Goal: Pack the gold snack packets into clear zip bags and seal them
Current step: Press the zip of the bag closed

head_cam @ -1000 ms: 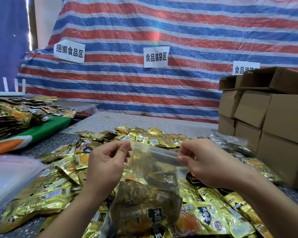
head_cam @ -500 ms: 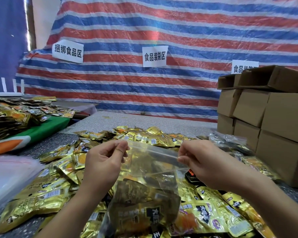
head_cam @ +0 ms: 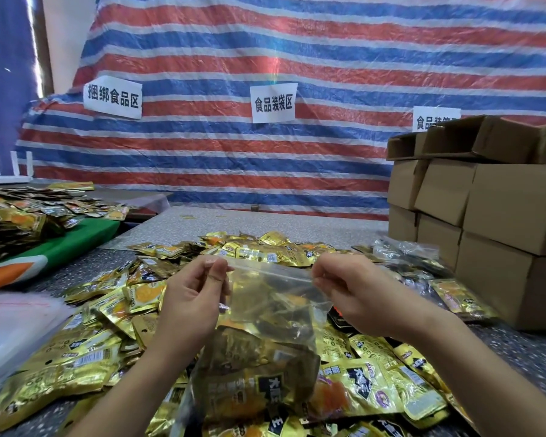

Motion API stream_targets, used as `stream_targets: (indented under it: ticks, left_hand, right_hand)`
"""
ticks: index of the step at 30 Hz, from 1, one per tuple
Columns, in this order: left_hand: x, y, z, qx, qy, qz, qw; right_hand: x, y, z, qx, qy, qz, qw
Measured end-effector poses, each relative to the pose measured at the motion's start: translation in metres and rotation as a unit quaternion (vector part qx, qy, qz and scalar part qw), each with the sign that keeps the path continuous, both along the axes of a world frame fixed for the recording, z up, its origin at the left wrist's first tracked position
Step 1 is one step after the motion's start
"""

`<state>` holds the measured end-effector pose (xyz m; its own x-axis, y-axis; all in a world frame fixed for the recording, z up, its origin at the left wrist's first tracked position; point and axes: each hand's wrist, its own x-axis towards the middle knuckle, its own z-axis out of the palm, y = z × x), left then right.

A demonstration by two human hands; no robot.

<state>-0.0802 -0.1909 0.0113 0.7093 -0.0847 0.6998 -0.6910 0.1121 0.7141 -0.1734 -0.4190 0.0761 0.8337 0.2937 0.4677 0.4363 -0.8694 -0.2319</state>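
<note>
A clear zip bag hangs between my hands above the table, with several gold snack packets inside its lower half. My left hand pinches the left end of the bag's zip strip between thumb and forefinger. My right hand pinches the right end of the same strip. The strip runs taut between the two hands. A big heap of loose gold snack packets covers the table under and around the bag.
Stacked cardboard boxes stand at the right, with filled clear bags lying in front of them. A pile of empty clear bags lies at the left edge. More packets sit on a green mat at far left.
Both hands have drawn slightly apart along the zip strip, which now looks straighter and tighter. The bag and its packets hang in the same place.
</note>
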Motion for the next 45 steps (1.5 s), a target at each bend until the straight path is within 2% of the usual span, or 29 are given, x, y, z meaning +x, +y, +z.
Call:
stream_targets:
  ticks: [4, 9, 11, 13, 15, 18, 20, 23, 27, 29, 31, 33, 35, 39, 42, 45]
  left_hand:
    - [-0.002, -0.004, 0.003, -0.014, -0.006, 0.000, 1.000]
    - [-0.005, -0.002, 0.006, 0.036, -0.077, 0.045, 0.995]
    - [-0.004, -0.002, 0.007, 0.036, -0.081, 0.052, 0.995]
    - [-0.002, -0.003, 0.007, 0.023, -0.069, 0.048, 0.996]
    - [-0.001, -0.005, 0.008, 0.006, -0.059, 0.038, 0.997]
    - [-0.001, -0.007, 0.012, -0.005, -0.063, 0.022, 0.998]
    - [-0.001, -0.011, 0.016, -0.012, -0.064, 0.018, 0.998]
    - [-0.003, -0.018, 0.023, -0.030, -0.055, 0.010, 0.998]
    - [-0.003, -0.028, 0.032, -0.031, -0.036, -0.004, 0.999]
    - [-0.003, -0.032, 0.038, -0.022, -0.019, 0.002, 1.000]
    - [-0.003, -0.036, 0.046, -0.001, 0.006, 0.015, 1.000]
    - [-0.001, -0.036, 0.054, 0.023, 0.022, 0.021, 0.999]
    - [0.002, -0.033, 0.056, 0.044, 0.027, 0.036, 0.998]
    - [0.006, -0.023, 0.044, 0.080, 0.047, 0.086, 0.992]
    - [0.009, -0.019, 0.027, 0.096, 0.059, 0.090, 0.990]
    - [0.009, -0.020, 0.012, 0.096, 0.079, 0.085, 0.989]
  right_hand:
    - [0.005, -0.008, -0.008, 0.096, 0.005, 0.017, 0.995]
    - [0.006, -0.016, -0.007, 0.077, -0.056, 0.008, 0.995]
    - [0.006, -0.015, -0.007, 0.135, -0.057, 0.005, 0.989]
    - [0.003, -0.010, -0.010, 0.262, -0.010, -0.001, 0.965]
    - [0.000, -0.006, -0.019, 0.354, 0.102, 0.001, 0.930]
    - [-0.003, 0.004, -0.041, 0.355, 0.262, 0.052, 0.896]
    - [-0.004, 0.010, -0.052, 0.352, 0.312, 0.062, 0.880]
    - [-0.003, 0.017, -0.060, 0.363, 0.340, 0.080, 0.864]
    - [0.002, 0.026, -0.061, 0.335, 0.315, 0.075, 0.885]
    - [0.004, 0.027, -0.063, 0.361, 0.300, 0.066, 0.880]
    - [0.005, 0.026, -0.064, 0.412, 0.291, 0.066, 0.861]
    - [0.006, 0.022, -0.065, 0.474, 0.285, 0.061, 0.831]
    - [0.008, 0.015, -0.062, 0.560, 0.281, 0.051, 0.778]
    - [0.013, -0.006, -0.047, 0.734, 0.234, 0.022, 0.638]
    - [0.019, -0.028, -0.034, 0.837, 0.177, 0.014, 0.518]
    - [0.031, -0.054, -0.030, 0.886, 0.135, 0.028, 0.443]
